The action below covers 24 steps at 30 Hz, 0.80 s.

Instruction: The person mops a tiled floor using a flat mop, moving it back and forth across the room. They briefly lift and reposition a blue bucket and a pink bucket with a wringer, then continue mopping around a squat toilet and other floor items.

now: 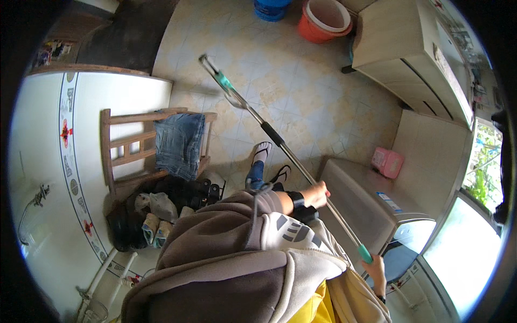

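Note:
A long metal mop pole [299, 163] with teal fittings and a black sleeve runs diagonally across the view. My left hand [317, 195], with a black band at the wrist, is closed around its lower middle. Lower right, my right hand [375, 269] grips the teal end of the handle. The far end of the pole, a narrow metal frame [209, 64], is over the tiled floor [266, 80]; I cannot tell whether it touches. A metal lever [237, 101] sits beside the pole below that frame. My feet in flip-flops [263, 151] are left of the pole.
Wooden chair [109, 151] with denim jeans [179, 141] stands left, near black bags [181, 194]. A blue bucket [271, 10] and red bucket [317, 32] stand ahead. Right are a cabinet [387, 44] and a grey appliance, apparently a washing machine [351, 194], bearing a pink box [387, 162].

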Each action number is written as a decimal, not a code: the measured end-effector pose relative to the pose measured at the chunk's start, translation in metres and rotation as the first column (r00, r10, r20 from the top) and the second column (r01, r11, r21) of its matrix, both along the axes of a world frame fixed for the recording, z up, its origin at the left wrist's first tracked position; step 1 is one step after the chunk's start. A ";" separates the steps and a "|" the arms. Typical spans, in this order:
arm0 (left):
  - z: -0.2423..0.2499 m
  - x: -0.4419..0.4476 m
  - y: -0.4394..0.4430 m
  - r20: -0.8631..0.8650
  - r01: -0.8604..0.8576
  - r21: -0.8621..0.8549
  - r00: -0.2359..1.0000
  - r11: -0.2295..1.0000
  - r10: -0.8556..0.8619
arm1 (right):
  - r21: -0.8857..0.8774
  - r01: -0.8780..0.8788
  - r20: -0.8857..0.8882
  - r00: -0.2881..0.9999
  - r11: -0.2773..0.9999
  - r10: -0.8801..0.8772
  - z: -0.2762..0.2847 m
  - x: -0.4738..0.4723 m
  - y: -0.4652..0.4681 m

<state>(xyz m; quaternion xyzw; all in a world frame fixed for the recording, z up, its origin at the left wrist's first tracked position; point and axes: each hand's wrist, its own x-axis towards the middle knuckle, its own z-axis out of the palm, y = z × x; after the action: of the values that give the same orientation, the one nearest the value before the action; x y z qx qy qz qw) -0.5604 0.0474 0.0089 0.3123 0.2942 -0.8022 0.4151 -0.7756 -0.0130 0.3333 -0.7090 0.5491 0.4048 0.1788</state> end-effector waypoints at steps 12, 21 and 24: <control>-0.090 0.336 0.043 0.828 -0.556 0.171 0.528 0.814 0.187 | 0.607 -0.005 0.369 0.887 0.794 -0.277 -0.166 0.336 0.034; -0.075 0.252 0.032 0.711 -0.451 0.262 0.688 0.853 0.145 | 0.587 0.109 0.175 0.950 0.802 -0.257 -0.106 0.295 0.025; -0.059 0.205 0.025 0.720 -0.187 0.206 0.694 0.960 -0.019 | 0.541 0.110 0.147 0.964 0.833 -0.223 -0.079 0.246 0.007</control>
<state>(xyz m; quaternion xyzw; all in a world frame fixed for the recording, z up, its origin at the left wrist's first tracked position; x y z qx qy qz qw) -0.3554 0.0727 -0.0505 0.6377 0.2278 -0.5510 0.4878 -0.5297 -0.0062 0.2547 -0.6192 0.4552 0.4481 0.4568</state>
